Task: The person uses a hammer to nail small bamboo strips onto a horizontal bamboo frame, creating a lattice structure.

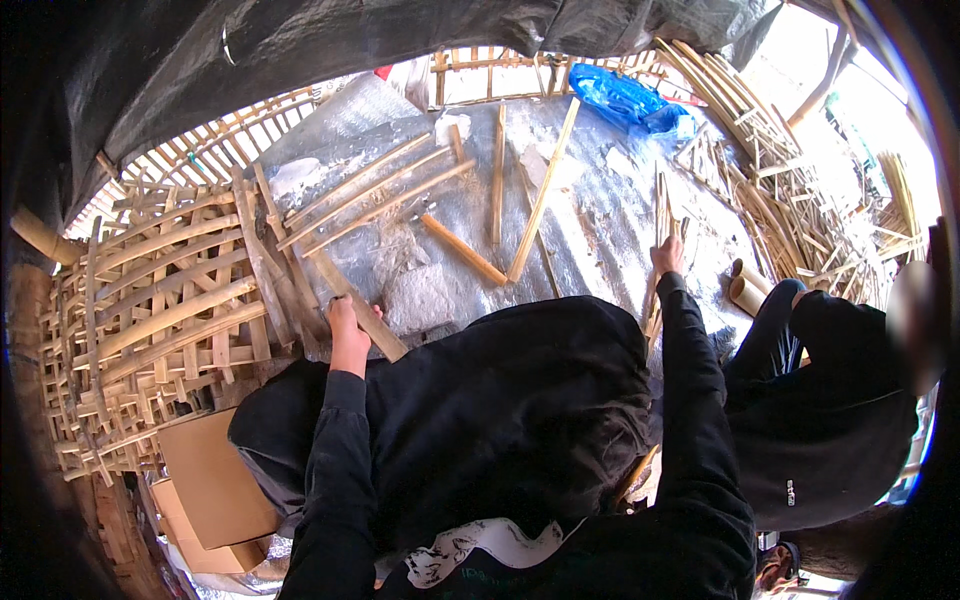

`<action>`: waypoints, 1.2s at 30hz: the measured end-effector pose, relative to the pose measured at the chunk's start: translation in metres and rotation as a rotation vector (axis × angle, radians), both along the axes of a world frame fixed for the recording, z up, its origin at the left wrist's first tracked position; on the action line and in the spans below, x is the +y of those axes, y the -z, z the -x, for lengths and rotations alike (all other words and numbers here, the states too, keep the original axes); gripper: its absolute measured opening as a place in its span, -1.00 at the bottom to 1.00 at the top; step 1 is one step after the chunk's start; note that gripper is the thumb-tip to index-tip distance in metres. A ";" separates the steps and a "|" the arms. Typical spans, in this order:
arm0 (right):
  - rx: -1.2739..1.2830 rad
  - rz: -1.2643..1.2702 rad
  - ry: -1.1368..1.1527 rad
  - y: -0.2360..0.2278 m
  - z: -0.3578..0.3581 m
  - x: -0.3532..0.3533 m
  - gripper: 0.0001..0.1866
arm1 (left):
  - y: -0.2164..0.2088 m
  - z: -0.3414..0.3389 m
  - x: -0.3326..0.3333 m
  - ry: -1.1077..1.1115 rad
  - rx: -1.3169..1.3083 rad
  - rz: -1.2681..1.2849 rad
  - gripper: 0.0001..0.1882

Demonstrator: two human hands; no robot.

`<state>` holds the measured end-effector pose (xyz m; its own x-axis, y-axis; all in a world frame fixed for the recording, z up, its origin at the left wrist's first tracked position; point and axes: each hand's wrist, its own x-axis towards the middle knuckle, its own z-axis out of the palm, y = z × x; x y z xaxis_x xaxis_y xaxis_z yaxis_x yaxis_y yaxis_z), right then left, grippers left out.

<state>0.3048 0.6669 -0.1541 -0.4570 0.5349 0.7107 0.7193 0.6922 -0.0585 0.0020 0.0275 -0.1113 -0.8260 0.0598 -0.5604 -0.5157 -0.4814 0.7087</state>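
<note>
My left hand (348,330) is closed around a wide, flat bamboo slat (385,338), which slants from the ground sheet down toward my lap. Off to the right, my right hand (668,258) reaches out with its fingers closed on thin bamboo strips (661,200) that stand out past it. Between the hands, several split bamboo pieces lie on the silvery sheet (600,235), among them a short brown piece (463,249) and a long pale strip (545,185). A rough grey block (420,300) sits just right of my left hand.
A woven bamboo lattice (170,300) leans at the left, above cardboard boxes (215,480). Blue plastic (620,97) lies at the back. Bamboo strips are heaped (780,215) at the right, near bamboo tube sections (748,288). Another person (830,410) in dark clothes sits close on my right.
</note>
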 end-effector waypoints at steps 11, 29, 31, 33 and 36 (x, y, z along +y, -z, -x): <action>0.854 1.717 -0.882 -0.187 0.036 -0.069 -0.97 | -0.049 0.009 -0.016 0.331 0.155 -0.235 -0.69; 0.590 1.058 -0.727 -0.122 0.149 -0.332 -0.79 | -0.034 -0.021 0.007 0.314 0.298 -0.286 -0.75; 0.553 1.128 -0.806 -0.122 0.153 -0.334 -0.74 | -0.033 -0.017 0.005 0.310 0.295 -0.246 -0.73; 0.534 1.145 -0.782 -0.120 0.149 -0.335 -0.74 | -0.032 -0.018 0.007 0.333 0.311 -0.183 -0.72; 0.615 1.093 -0.853 -0.107 0.153 -0.328 -0.76 | -0.029 -0.017 0.010 0.332 0.317 -0.147 -0.71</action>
